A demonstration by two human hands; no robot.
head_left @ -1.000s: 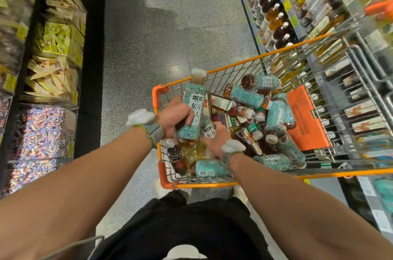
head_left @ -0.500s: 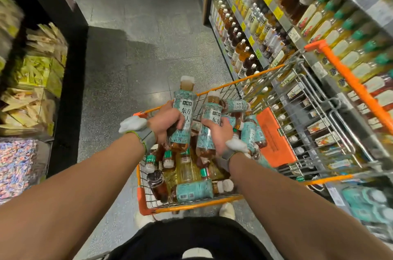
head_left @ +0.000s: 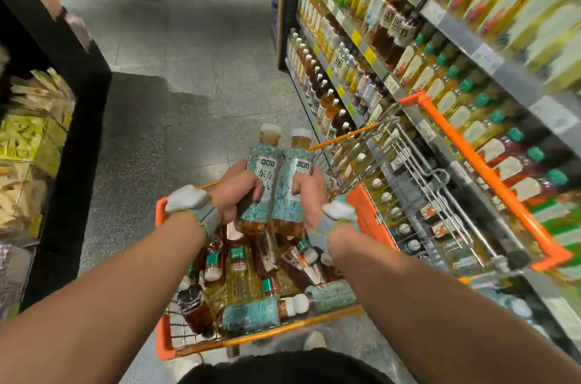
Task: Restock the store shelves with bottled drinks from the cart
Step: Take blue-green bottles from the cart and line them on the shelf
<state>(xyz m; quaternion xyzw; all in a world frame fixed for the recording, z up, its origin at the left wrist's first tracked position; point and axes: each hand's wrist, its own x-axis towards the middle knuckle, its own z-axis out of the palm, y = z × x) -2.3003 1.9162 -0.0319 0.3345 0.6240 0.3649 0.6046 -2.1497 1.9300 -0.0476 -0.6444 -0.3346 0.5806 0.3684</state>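
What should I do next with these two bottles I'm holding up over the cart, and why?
Probably carry both to the right, toward the drink shelves. Your left hand grips one teal-label bottle and your right hand grips a second bottle, both upright above the cart, so the pick looks done.

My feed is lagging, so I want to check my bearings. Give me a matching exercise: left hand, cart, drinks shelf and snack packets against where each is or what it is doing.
1 left hand
2 cart
3 drinks shelf
4 snack packets

A line the aisle's left side
B grips a teal-labelled bottle
C lines the aisle's right side
D orange rim, bottles lying loose inside

Pairs: 1-B, 2-D, 3-C, 4-A.
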